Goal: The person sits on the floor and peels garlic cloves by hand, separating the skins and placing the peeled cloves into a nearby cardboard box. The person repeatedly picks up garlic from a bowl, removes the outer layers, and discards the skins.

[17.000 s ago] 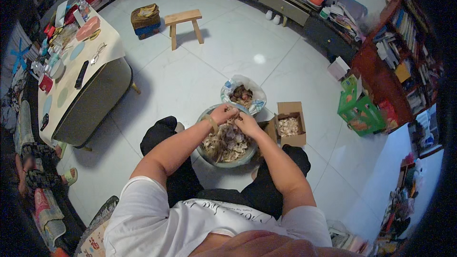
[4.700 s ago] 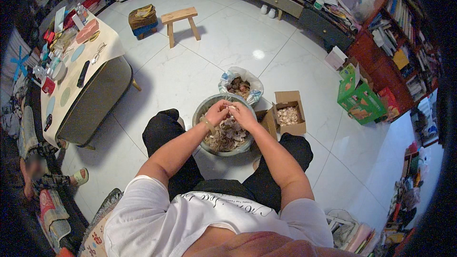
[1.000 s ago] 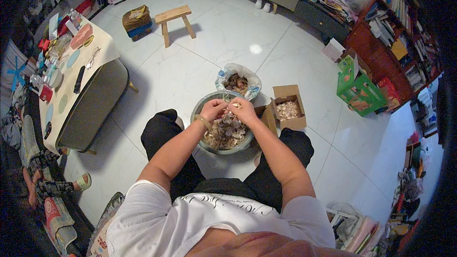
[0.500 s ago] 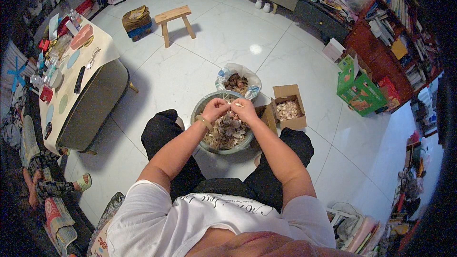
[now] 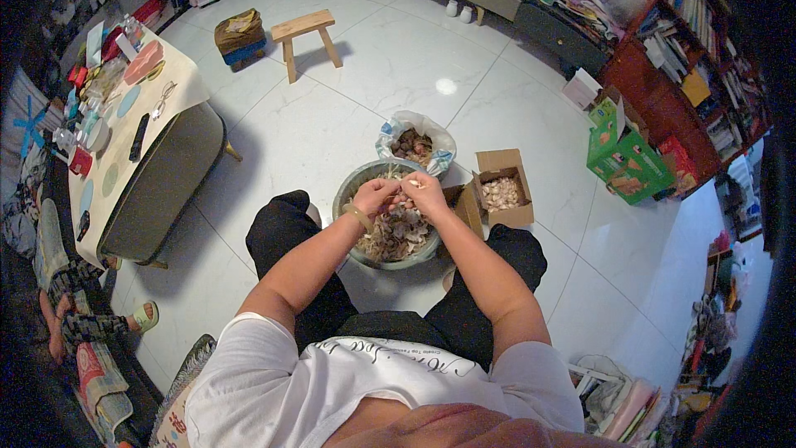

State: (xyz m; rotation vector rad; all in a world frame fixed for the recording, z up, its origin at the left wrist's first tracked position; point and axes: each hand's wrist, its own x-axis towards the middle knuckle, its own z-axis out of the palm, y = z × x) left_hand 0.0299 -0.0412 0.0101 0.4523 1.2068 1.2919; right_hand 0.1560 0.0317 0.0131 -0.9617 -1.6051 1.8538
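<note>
Both hands meet over a round grey-green basin (image 5: pixel 340 209) filled with dry papery peels and stalks (image 5: pixel 394 235). My left hand (image 5: pixel 377 197), a pale bangle on its wrist, is closed in a pinch, its fingertips against those of the other hand. What it pinches is hidden. My right hand (image 5: pixel 426 194) is curled shut, and a small whitish garlic clove (image 5: pixel 416 185) shows at its fingers. Just behind the basin stands a plastic bag (image 5: pixel 443 143) with brownish-red bulbs (image 5: pixel 412 146). To the right, an open cardboard box (image 5: pixel 510 215) holds many pale garlic cloves (image 5: pixel 500 192).
A small wooden stool (image 5: pixel 302 26) and a stacked brown-and-blue seat (image 5: pixel 240 37) stand farther off. At left is a covered table (image 5: pixel 108 191) with clutter; a seated person's slippered foot (image 5: pixel 146 316) shows below it. A green carton (image 5: pixel 628 158) stands by the bookcase (image 5: pixel 655 87).
My fingers have shifted slightly against each other over the basin, both hands staying close together. The bag, the box and the basin have not moved.
</note>
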